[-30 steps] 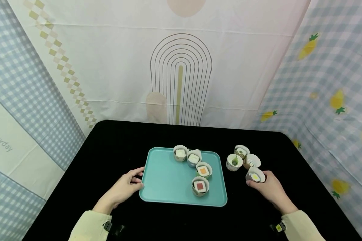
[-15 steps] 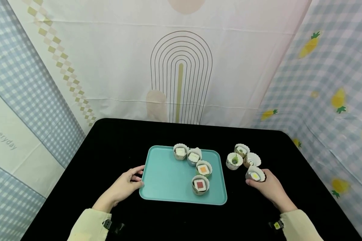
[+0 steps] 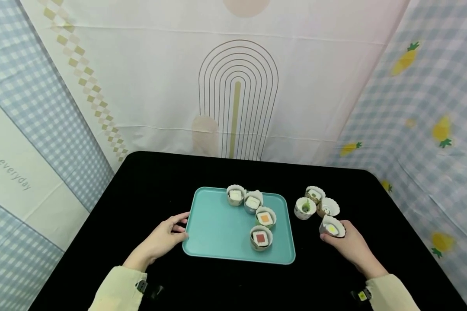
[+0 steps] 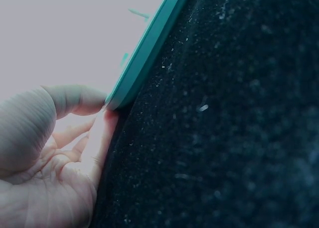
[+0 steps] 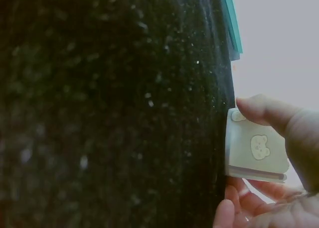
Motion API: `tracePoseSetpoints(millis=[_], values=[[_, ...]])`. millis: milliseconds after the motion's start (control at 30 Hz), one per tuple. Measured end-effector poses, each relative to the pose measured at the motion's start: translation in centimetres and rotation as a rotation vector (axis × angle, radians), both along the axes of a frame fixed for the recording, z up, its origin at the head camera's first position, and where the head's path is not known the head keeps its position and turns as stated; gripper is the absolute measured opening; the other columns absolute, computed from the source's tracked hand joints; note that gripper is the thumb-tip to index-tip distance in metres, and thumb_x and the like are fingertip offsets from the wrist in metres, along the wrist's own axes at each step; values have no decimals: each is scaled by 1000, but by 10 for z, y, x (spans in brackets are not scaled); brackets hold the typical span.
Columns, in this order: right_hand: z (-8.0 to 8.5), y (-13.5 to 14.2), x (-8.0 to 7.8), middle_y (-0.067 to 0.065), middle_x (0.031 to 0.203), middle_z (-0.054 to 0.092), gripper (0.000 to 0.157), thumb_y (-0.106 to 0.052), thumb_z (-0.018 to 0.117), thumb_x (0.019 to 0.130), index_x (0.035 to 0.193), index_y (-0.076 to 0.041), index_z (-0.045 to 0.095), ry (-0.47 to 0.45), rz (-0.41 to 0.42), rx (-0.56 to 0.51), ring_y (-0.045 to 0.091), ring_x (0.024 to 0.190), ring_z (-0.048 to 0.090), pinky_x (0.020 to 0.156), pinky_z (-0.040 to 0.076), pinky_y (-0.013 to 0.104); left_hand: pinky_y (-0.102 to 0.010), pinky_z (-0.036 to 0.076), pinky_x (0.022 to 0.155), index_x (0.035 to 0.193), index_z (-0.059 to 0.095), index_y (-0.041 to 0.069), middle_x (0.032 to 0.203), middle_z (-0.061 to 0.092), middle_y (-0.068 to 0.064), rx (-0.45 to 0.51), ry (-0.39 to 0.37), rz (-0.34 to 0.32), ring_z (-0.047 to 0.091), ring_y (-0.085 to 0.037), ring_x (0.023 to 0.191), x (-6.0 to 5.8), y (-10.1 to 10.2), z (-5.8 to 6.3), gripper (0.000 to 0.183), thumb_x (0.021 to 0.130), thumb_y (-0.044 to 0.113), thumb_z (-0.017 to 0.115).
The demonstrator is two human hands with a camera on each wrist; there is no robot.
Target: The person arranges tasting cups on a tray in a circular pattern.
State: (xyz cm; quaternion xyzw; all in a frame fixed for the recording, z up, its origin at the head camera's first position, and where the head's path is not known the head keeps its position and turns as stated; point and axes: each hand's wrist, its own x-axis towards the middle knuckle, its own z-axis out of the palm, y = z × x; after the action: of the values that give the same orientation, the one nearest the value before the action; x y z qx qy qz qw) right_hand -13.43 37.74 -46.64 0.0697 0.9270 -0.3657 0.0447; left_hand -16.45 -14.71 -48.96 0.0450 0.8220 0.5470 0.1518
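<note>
Nothing seems displaced since just before: left hand (image 3: 160, 239), fingers apart, touches the tray (image 3: 215, 229), perhaps steadying it; right hand (image 3: 354, 247) grips a cup (image 3: 332, 227) by its wall.

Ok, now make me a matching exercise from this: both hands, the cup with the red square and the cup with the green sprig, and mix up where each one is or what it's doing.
1. left hand
2. right hand
3. cup with the red square
4. cup with the green sprig

A. standing on the black table
B. at the left edge of the tray
C. standing on the tray
D. holding the cup with the yellow mark

Right pairs: 1-B, 2-D, 3-C, 4-A.
</note>
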Motion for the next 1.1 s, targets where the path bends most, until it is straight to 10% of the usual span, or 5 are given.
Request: tracePoseSetpoints(millis=[400, 1100], values=[[19, -27, 9, 17, 113, 57, 77, -56, 70, 82, 127, 2, 47, 104, 37, 122, 28, 95, 58, 75, 47, 44, -38, 47, 81, 145, 44, 27, 132, 48, -1, -4, -7, 1, 51, -20, 106, -1, 0, 1, 60, 91, 13, 65], [48, -156, 7, -6, 112, 56, 61, -42, 81, 77, 126, -22, 51, 206, 274, -43, 10, 97, 56, 82, 48, 36, -37, 46, 80, 147, 43, 23, 132, 47, -2, -27, 22, -9, 50, -20, 106, 1, 1, 0, 61, 91, 11, 64]])
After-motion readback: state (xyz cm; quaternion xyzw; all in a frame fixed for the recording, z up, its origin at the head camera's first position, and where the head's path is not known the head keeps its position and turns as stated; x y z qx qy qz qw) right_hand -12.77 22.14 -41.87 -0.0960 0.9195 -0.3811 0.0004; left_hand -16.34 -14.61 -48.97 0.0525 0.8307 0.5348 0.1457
